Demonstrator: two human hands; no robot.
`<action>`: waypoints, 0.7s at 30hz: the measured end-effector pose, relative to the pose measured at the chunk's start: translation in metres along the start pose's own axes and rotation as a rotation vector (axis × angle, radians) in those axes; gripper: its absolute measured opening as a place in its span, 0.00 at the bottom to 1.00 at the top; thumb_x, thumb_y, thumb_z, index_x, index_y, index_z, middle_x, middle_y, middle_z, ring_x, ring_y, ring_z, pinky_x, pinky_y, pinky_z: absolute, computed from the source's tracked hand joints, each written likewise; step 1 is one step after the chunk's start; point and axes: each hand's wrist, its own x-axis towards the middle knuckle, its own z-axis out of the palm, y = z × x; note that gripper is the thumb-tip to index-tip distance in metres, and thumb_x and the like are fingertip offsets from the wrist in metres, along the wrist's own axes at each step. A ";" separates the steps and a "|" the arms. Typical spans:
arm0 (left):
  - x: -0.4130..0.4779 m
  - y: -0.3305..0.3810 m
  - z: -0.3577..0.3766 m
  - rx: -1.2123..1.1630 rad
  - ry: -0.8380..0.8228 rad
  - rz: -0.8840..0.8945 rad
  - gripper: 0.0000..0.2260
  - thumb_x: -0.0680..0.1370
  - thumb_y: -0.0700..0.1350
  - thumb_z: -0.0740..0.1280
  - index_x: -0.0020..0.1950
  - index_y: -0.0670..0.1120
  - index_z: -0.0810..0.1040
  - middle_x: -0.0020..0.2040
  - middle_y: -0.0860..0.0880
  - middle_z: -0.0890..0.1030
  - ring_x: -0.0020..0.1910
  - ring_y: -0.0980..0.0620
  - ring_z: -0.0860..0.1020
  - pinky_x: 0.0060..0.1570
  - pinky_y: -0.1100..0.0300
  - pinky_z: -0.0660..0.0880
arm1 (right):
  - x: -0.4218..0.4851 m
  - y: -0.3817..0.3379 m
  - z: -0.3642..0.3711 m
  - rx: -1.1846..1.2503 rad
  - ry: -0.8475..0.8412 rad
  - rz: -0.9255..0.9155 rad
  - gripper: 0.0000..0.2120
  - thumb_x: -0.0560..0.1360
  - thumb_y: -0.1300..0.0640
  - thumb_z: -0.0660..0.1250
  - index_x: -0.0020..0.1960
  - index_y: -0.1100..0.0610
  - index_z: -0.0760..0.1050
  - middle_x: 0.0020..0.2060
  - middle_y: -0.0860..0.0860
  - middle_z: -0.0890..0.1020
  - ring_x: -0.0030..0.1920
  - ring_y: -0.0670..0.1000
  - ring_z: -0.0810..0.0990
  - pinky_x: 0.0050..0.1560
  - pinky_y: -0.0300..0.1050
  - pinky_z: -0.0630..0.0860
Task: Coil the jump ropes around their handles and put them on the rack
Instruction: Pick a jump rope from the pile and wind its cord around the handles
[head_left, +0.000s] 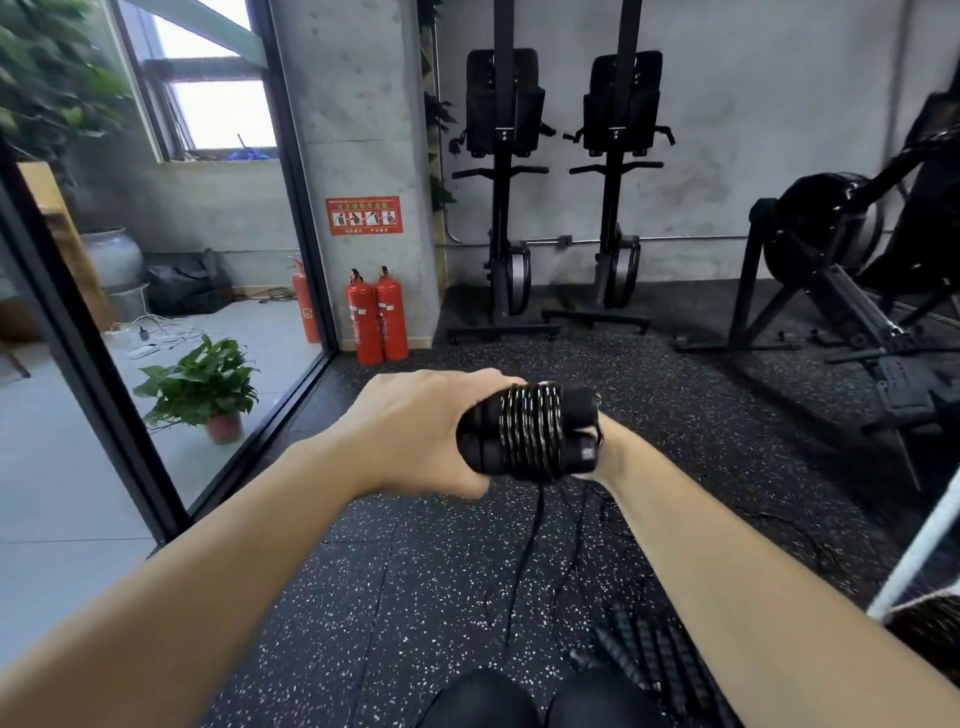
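Two black handles (480, 447) sit side by side in the head view, held out above the floor (415, 571), with one jump rope (530, 431) coiled round them. The left hand (415, 431) wraps its fingers round one end. The right hand (608, 452) is mostly hidden behind, so I cannot tell how its fingers lie. Winding looks nearly done, and the hanging tail (537, 499) needs tucking next. The spare ropes (644, 649) on the floor are too tangled to count.

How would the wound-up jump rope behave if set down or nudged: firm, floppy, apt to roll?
The jump rope probably feels light and firm: tight wraps bind two handles side by side, held in the left hand. Its loose tail hanging below looks floppy and could let the coil unwind. Set down, the paired handles likely resist rolling.
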 end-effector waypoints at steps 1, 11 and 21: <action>0.001 0.002 0.001 -0.043 0.007 -0.042 0.26 0.61 0.57 0.69 0.59 0.60 0.70 0.41 0.57 0.80 0.42 0.55 0.79 0.45 0.54 0.78 | 0.000 0.005 0.003 0.057 0.044 0.006 0.22 0.82 0.65 0.51 0.30 0.60 0.66 0.19 0.47 0.72 0.19 0.43 0.70 0.22 0.34 0.67; 0.010 -0.003 0.035 -0.601 0.039 -0.301 0.30 0.53 0.61 0.72 0.54 0.60 0.73 0.44 0.58 0.81 0.42 0.53 0.79 0.45 0.53 0.78 | 0.002 0.022 0.024 -0.120 0.214 0.244 0.19 0.79 0.63 0.52 0.30 0.54 0.61 0.15 0.45 0.64 0.16 0.43 0.55 0.19 0.35 0.50; 0.025 -0.020 0.046 -0.666 0.097 -0.370 0.32 0.53 0.59 0.75 0.56 0.61 0.76 0.46 0.57 0.84 0.48 0.51 0.83 0.54 0.44 0.79 | -0.003 0.030 0.022 -0.169 0.301 0.257 0.19 0.81 0.55 0.54 0.32 0.57 0.70 0.20 0.49 0.69 0.19 0.47 0.61 0.22 0.40 0.55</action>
